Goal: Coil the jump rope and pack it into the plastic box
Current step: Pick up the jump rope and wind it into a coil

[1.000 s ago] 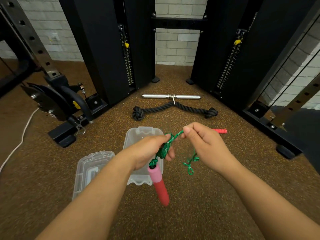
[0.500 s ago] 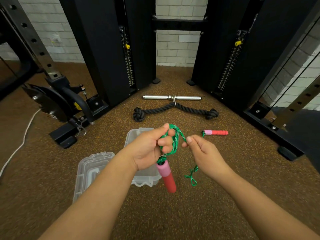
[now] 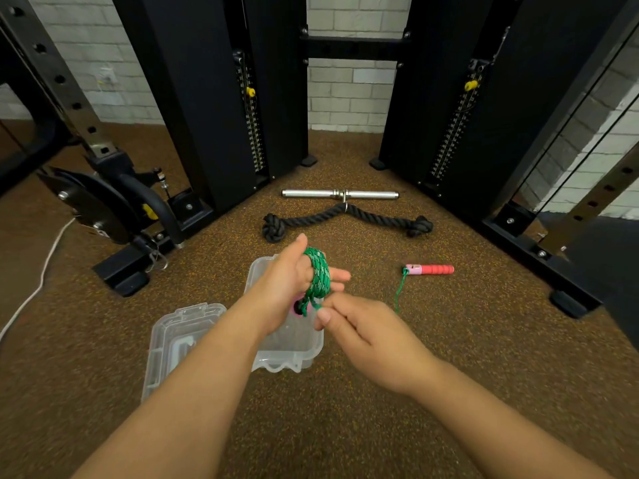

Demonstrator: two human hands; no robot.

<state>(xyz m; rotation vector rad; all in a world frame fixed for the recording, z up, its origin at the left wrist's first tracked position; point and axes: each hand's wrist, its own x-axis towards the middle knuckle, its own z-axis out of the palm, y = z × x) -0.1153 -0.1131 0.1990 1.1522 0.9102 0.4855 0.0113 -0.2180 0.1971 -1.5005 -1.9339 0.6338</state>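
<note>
The left hand [image 3: 294,278] has the green rope [image 3: 318,274] wound around its fingers, above the box [image 3: 294,354]. The right hand [image 3: 363,333] pinches the rope just below. Keep each loop snug and even.

The jump rope [image 3: 318,271] is bright green flecked with white, its handle [image 3: 430,270] pink and red. The plastic box [image 3: 294,344] is clear; the floor [image 3: 380,392] speckled brown.

Left arm: reaches in from lower left, forearm bare.
Left hand [image 3: 294,281]: raised, palm turned inward, thumb up, fingers [image 3: 337,275] extended; green rope [image 3: 318,274] looped round them.
Right arm: comes in from lower right.
Right hand [image 3: 363,335]: just below the left, fingers curled, pinching the rope's end at the fingertips.
</note>
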